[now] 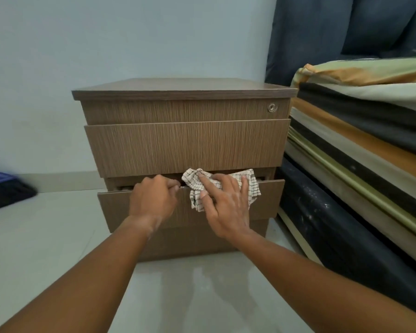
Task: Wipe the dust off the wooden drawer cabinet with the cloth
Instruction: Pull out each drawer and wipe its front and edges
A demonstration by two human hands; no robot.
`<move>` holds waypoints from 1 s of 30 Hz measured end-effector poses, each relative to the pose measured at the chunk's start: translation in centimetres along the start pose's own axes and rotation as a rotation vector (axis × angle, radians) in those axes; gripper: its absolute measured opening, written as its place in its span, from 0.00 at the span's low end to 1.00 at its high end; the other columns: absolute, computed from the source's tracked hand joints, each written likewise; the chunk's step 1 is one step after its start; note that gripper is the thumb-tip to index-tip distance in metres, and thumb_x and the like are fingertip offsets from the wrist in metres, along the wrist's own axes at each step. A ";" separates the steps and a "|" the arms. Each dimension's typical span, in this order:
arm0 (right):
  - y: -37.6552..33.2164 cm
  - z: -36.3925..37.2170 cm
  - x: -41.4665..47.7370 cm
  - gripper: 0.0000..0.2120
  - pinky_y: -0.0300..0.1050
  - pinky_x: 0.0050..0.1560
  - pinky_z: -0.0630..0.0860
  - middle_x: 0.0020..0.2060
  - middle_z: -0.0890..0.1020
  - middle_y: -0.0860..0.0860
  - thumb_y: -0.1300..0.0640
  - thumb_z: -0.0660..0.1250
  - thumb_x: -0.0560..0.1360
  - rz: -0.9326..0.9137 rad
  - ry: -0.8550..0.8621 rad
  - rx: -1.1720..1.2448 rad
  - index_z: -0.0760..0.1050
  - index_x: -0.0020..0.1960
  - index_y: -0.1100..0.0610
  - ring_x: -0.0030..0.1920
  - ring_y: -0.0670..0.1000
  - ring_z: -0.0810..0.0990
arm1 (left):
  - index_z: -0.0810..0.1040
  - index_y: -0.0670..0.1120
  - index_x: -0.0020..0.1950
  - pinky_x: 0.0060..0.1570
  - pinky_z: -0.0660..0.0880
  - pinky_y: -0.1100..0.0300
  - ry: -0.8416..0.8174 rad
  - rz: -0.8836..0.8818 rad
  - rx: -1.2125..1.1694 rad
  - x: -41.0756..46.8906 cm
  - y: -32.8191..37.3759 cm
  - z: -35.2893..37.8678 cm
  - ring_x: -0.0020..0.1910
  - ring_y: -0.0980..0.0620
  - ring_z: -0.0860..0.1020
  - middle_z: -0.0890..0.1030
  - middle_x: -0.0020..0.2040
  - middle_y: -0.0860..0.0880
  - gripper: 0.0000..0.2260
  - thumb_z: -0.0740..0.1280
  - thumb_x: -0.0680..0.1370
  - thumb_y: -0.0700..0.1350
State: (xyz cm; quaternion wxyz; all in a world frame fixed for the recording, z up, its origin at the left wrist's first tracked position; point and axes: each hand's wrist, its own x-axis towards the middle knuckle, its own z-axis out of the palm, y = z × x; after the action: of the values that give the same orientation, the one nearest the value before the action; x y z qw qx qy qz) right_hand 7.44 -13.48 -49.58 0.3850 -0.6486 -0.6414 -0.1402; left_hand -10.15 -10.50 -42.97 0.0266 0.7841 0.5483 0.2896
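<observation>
A brown wooden drawer cabinet (185, 140) stands on the pale floor against the wall. It has a lock at the top right. Its lower drawer (113, 205) is pulled out a little. My left hand (154, 200) grips the top edge of that drawer front, fingers curled over it. A white checked cloth (247, 186) lies crumpled over the same edge, just right of the left hand. My right hand (226, 205) presses flat on the cloth, fingers spread, holding it against the drawer front.
A stack of folded mattresses (360, 150) in orange, black and cream stands close against the cabinet's right side. Dark blue fabric (334, 32) hangs behind it. A dark bundle with a blue item (3, 191) lies on the floor at the left.
</observation>
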 end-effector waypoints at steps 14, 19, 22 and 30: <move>-1.3 2.6 0.9 0.13 0.54 0.62 0.64 0.50 0.79 0.45 0.45 0.58 0.83 -0.200 0.082 -0.174 0.76 0.62 0.46 0.52 0.51 0.76 | 0.86 0.55 0.44 0.41 0.80 0.52 -0.028 0.072 0.041 0.4 -0.6 -1.2 0.40 0.53 0.83 0.84 0.37 0.56 0.09 0.67 0.79 0.53; 3.8 1.6 0.0 0.14 0.58 0.67 0.61 0.51 0.77 0.50 0.44 0.56 0.82 -0.046 0.189 -0.220 0.76 0.57 0.49 0.56 0.54 0.73 | 0.87 0.55 0.47 0.44 0.80 0.53 0.020 0.093 0.032 0.2 0.1 -0.8 0.45 0.52 0.84 0.86 0.45 0.56 0.08 0.68 0.79 0.55; 7.3 0.6 -0.4 0.16 0.63 0.74 0.54 0.60 0.75 0.55 0.44 0.53 0.82 0.228 0.287 -0.181 0.75 0.55 0.51 0.67 0.57 0.67 | 0.86 0.54 0.44 0.42 0.79 0.53 0.054 0.125 0.064 -0.3 0.4 -0.3 0.41 0.52 0.84 0.85 0.40 0.55 0.11 0.66 0.81 0.53; 6.4 0.7 -0.4 0.22 0.55 0.68 0.67 0.77 0.64 0.51 0.41 0.48 0.84 0.728 0.546 0.338 0.58 0.78 0.40 0.74 0.55 0.67 | 0.86 0.47 0.53 0.56 0.79 0.56 0.081 0.156 -0.164 -0.2 2.3 1.6 0.51 0.53 0.84 0.87 0.50 0.49 0.07 0.69 0.79 0.45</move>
State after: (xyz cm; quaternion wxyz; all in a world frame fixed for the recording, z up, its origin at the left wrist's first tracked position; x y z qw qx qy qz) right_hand 13.17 -12.50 -52.34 0.6634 -0.6987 -0.2620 -0.0552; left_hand -7.47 -11.13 -43.61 0.0459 0.8074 0.4606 0.3658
